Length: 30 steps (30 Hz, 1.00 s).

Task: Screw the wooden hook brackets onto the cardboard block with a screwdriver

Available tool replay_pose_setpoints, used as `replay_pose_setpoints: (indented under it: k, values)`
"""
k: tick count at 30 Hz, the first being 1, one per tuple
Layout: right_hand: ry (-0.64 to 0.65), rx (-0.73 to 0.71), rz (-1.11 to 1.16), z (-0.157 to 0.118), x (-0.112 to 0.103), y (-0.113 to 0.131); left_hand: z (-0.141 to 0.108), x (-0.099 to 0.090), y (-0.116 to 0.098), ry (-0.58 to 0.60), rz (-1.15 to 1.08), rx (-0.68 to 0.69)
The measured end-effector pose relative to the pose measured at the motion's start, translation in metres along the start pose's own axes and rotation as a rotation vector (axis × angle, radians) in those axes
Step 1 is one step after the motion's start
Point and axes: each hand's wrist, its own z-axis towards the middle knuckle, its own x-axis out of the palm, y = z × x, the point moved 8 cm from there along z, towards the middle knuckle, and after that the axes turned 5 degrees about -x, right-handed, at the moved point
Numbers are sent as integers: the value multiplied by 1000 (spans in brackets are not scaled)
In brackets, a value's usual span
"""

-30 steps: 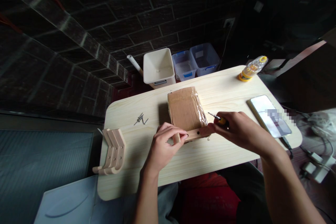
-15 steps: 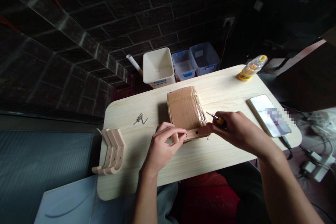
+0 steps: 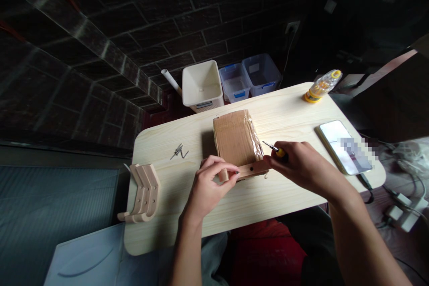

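A wooden hook lies along the near edge of a cardboard box, its curved tip beside my left palm. My left hand is closed in a pinch at one of the hook's holes, on a small dark screw. In my right hand is a screwdriver with a yellow and black handle, its shaft pointing up and left, away from the screw. My right thumb and fingertip press against the hook's right end. Several loose screws lie left of the box.
More wooden hooks sit nested at the left of the wood-grain table. A phone and a bottle are at the right. A cream bin and plastic boxes stand beyond the table; cables and a power strip lie right.
Almost nothing moves. The fingertips of my left hand shift slightly at the screw, showing a little more of its head. The hook, box and screwdriver stay in place.
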Motion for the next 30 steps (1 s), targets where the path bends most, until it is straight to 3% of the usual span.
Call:
replay_pose_setpoints:
  k: [5,12,30]
  values:
    - [-6,-8,5,1,0,0,4,5,-4,49,-77,67]
    - [9,-14,-4,0,3,-4,5,5,-2,64,-77,47]
    - [22,-17,-7,0,4,-2,6,2,-2,41,-60,83]
